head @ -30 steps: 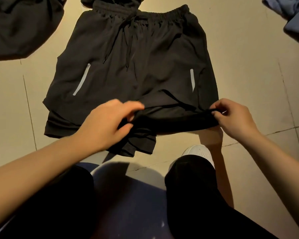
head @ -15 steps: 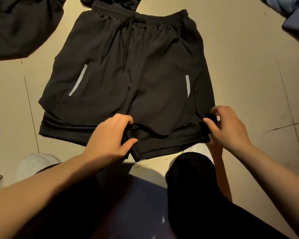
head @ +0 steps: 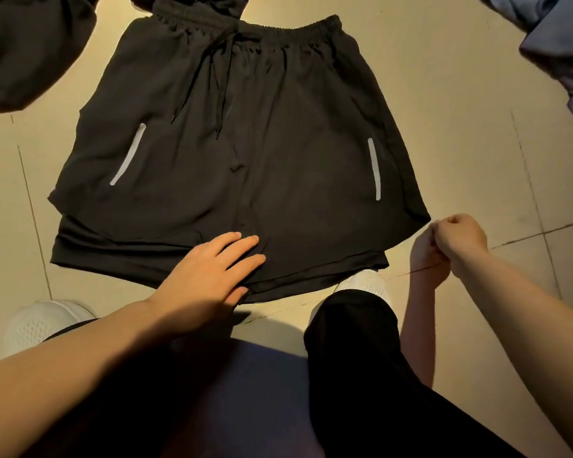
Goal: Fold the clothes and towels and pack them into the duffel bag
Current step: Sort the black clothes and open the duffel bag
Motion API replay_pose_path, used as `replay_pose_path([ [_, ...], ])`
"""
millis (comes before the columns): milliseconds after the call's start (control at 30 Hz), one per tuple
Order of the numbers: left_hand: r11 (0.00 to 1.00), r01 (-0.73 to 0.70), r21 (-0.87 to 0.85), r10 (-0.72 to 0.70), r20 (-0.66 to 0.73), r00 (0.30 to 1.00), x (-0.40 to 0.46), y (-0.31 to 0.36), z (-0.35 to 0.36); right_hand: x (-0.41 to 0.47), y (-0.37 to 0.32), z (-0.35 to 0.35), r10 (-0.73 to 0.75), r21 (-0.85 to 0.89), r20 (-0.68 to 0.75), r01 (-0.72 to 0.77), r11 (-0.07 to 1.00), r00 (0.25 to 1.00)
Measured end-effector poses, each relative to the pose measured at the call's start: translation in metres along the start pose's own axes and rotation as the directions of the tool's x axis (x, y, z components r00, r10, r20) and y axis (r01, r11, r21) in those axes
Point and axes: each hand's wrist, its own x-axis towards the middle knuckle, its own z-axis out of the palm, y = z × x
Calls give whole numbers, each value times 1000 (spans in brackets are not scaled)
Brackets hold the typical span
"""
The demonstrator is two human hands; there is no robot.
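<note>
**Black shorts spread flat on the tiled floor**

Head view: black shorts [head: 245, 153] laid out flat on the beige tiled floor [head: 477, 94], waistband toward the far edge of the frame, leg hems toward the near edge. Elastic waistband gathered, with a black drawstring [head: 212, 81] trailing down over the front. One pale reflective stripe [head: 128, 155] on the left leg, another [head: 374, 168] on the right leg. A second inner layer peeking out under both hems.

Left hand [head: 209, 276] resting palm down on the near hem around the crotch, fingers [head: 242, 242] straight and spread, pressing the cloth flat and gripping nothing. Right hand [head: 457, 241] just off the right hem corner, clear of the cloth or barely at its tip, fingers curled into a loose fist; anything pinched there too small to make out, apparently nothing held.

Another dark garment [head: 27, 47] bunched at the far left corner of the frame, apart from the shorts. More dark cloth touching the waistband at the top edge. Blue-grey clothing [head: 553, 44] crumpled at the far right corner, well apart from the shorts.

At the near edge, the person's knees in black trousers [head: 361, 358], and white mesh shoes [head: 43, 322] on the floor: one by the left forearm, the other just under the right hem of the shorts. Grout lines running across the floor on both sides. No duffel bag visible.
</note>
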Motion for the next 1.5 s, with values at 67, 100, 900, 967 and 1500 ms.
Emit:
replay_pose_path([
  [67,996,-64,65,63,20,998,-3,-2,1,-5,-3,1,-197,-65,-66,192,979,978],
  [100,991,-90,97,89,22,996,-5,-3,1,-9,-7,2,-324,-97,-81,316,944,943],
  [900,978,-16,207,18,-8,1000,-9,-10,-5,13,-50,-13,-409,-334,-134,347,876,903],
  [967,975,-22,223,38,-68,997,-6,-8,-8,1,-53,-12,-605,-356,-150,528,771,782],
  [1500,979,193,71,-176,-197,964,50,-51,-59,-27,-134,25,-763,-315,234,789,527,603],
])
